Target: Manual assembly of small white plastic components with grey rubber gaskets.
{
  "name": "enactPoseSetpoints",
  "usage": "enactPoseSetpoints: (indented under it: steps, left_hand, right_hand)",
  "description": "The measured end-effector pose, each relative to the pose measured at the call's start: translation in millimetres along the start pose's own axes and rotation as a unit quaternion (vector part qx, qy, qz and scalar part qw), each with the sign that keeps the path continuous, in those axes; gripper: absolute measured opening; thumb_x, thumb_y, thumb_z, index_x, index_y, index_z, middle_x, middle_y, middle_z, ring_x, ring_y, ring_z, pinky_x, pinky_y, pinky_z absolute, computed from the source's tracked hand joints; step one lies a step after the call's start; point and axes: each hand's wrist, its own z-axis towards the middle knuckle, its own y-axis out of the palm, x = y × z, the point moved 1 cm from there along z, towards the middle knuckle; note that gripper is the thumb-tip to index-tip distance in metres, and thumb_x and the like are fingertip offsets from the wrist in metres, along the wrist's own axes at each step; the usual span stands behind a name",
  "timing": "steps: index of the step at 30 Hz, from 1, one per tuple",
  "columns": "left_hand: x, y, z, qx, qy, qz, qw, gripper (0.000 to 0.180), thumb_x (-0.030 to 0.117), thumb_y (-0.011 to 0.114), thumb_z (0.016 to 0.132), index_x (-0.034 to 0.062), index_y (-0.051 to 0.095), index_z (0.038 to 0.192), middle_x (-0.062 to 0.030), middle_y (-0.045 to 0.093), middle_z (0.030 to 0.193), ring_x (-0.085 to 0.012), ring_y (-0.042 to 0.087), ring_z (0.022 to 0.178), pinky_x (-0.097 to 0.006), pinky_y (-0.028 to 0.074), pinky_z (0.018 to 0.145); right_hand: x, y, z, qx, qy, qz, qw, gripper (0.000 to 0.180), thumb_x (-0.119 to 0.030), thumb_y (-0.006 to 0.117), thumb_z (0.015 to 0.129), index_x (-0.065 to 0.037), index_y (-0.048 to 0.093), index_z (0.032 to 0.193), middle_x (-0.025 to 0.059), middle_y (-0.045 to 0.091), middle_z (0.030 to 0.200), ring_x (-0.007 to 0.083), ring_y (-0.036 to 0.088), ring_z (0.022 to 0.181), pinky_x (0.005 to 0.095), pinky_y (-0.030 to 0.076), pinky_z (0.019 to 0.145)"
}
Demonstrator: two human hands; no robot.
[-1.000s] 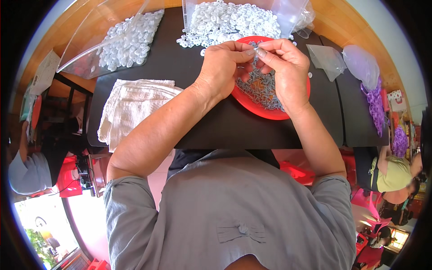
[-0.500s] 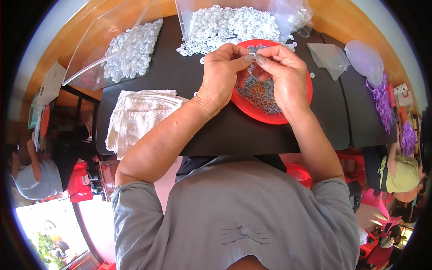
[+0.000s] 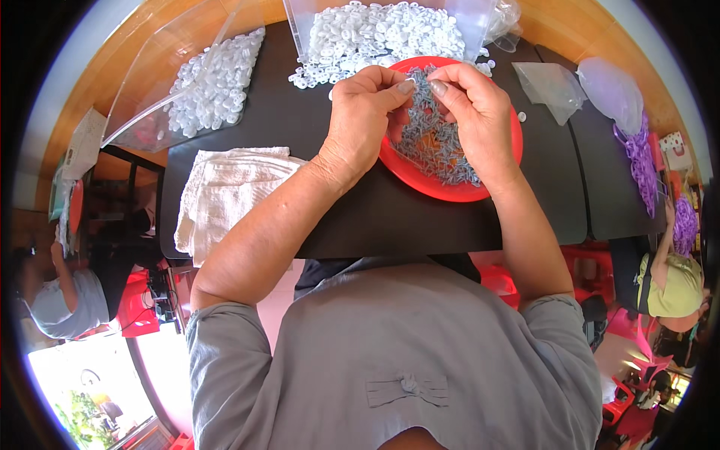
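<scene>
Both hands meet above a red plate (image 3: 420,180) heaped with small grey metal pieces (image 3: 439,146). My left hand (image 3: 364,116) pinches a small white plastic piece (image 3: 412,78) between thumb and forefinger. My right hand (image 3: 476,112) has its fingertips pressed against the same spot, thumb and forefinger closed on something tiny; I cannot make out what. Just beyond the plate lies a pile of white plastic pieces (image 3: 382,34) spilling from a clear bag.
A second clear bag of white pieces (image 3: 206,79) lies at the far left of the black table (image 3: 360,225). A folded white towel (image 3: 225,191) is on the left. Empty clear bags (image 3: 555,82) and purple pieces (image 3: 641,161) are at the right. Other people sit at both sides.
The hands have stayed together over the plate with small finger movements. The view has shifted slightly, so the table sits lower in the picture.
</scene>
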Motion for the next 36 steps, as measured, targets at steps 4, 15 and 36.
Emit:
enactPoseSetpoints:
  steps: [4,15,36]
  left_hand:
    - [-3.3,-0.6,0.5,0.000,0.007,0.028,1.000,0.012,0.009,0.062,0.091,-0.0032,0.061,0.092,-0.0054,0.060,0.073,-0.0115,0.056,0.060,-0.024,0.044,0.045]
    - [-5.7,2.7,-3.4,0.012,0.034,0.090,0.995,0.009,0.008,0.062,0.092,-0.0017,0.062,0.091,-0.0022,0.059,0.071,-0.0085,0.053,0.057,-0.022,0.041,0.045]
    - [-8.1,4.5,-2.7,0.032,-0.002,0.010,0.999,0.012,0.007,0.063,0.090,-0.0042,0.061,0.090,-0.0059,0.059,0.071,-0.0127,0.055,0.057,-0.025,0.042,0.044]
  right_hand:
    - [0.0,1.5,0.5,-0.011,-0.026,-0.037,0.999,0.005,-0.005,0.060,0.092,-0.001,0.062,0.095,-0.0015,0.058,0.076,0.0052,0.051,0.067,0.0211,0.042,0.059]
    - [0.5,5.1,-1.1,-0.025,-0.083,-0.098,0.991,0.002,0.000,0.059,0.091,0.001,0.058,0.091,0.0026,0.058,0.074,0.0083,0.051,0.067,0.0239,0.042,0.059]
    - [0.4,1.9,-1.7,-0.033,-0.069,-0.106,0.991,0.005,-0.002,0.060,0.091,0.001,0.060,0.096,0.0018,0.060,0.079,0.0094,0.053,0.073,0.0246,0.044,0.065]
